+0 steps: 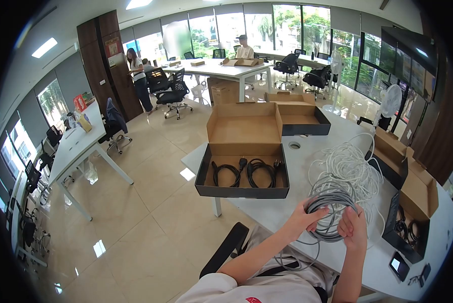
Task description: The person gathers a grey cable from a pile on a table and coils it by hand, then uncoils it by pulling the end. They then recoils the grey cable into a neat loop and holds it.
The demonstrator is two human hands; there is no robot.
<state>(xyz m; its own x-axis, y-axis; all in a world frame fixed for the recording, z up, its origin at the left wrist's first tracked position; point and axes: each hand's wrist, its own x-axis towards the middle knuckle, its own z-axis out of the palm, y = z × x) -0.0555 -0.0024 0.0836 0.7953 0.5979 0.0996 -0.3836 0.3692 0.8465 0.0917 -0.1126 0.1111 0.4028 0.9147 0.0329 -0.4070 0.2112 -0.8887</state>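
Observation:
A coil of grey cable (332, 198) is held up near the table's front edge, between my two hands. My left hand (309, 218) grips the coil's left side, with the thumb across the loops. My right hand (352, 226) is closed on the coil's right side, its fingers curled. A loose length of the grey cable hangs down towards my lap. Behind the coil, a large tangled heap of white cable (350, 164) lies on the white table (257, 206).
An open box (241, 193) holds two coiled black cables (261, 171). Behind it sits another open box (304, 123). Open boxes (410, 217) line the right side, near a phone (399, 266). Two people (137, 73) (245, 50) are in the background, among chairs and tables.

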